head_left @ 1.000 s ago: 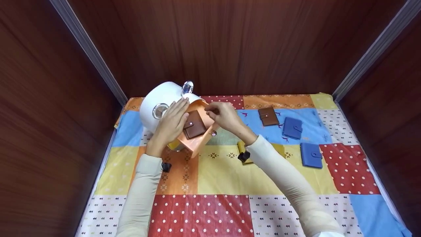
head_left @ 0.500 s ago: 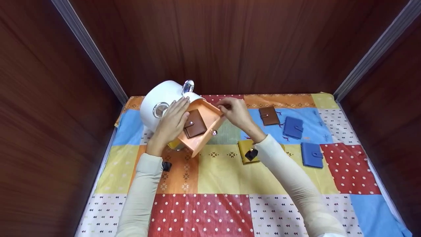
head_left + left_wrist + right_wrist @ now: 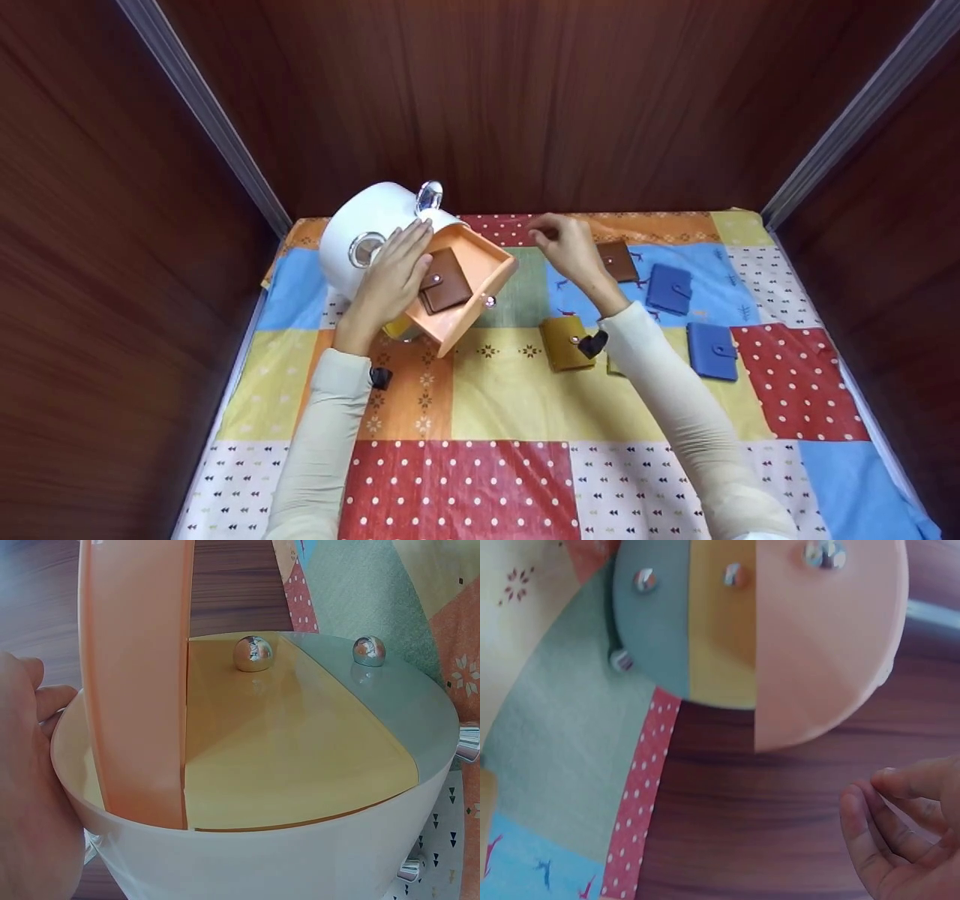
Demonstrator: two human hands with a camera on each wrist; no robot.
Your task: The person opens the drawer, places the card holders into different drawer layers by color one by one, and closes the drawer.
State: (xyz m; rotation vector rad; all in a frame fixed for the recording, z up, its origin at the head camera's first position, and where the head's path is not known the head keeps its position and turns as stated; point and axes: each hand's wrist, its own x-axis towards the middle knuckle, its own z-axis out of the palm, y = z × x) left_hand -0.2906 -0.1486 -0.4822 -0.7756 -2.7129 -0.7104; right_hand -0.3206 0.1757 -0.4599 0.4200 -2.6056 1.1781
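Note:
A white round-bodied cabinet [image 3: 360, 206] stands at the back left, its peach drawer [image 3: 470, 316] pulled out. Inside that drawer lies a brown snap wallet [image 3: 450, 285]. My left hand [image 3: 390, 274] rests with fairly straight fingers on the cabinet's side by the drawer opening, partly covering the wallet's left edge. To the right of the drawer my right hand [image 3: 570, 244] is in the air, fingers loosely curled around nothing. In the right wrist view a gap separates its fingertips [image 3: 853, 802] from the drawer front. Below the peach drawer, the yellow drawer [image 3: 300, 742] and grey-green drawer [image 3: 420, 712] are pushed in.
On the patchwork cloth [image 3: 457, 487] lie a yellow wallet [image 3: 568, 343], a brown wallet [image 3: 619, 262] and two blue wallets, one further back [image 3: 669, 289]. My right sleeve mostly hides another yellow item [image 3: 615, 367]. Dark wood panels [image 3: 487, 105] enclose the table.
My right hand has moved from over the drawer, past its right corner, out to the right. My left hand, the drawer and the brown wallet in it have stayed put.

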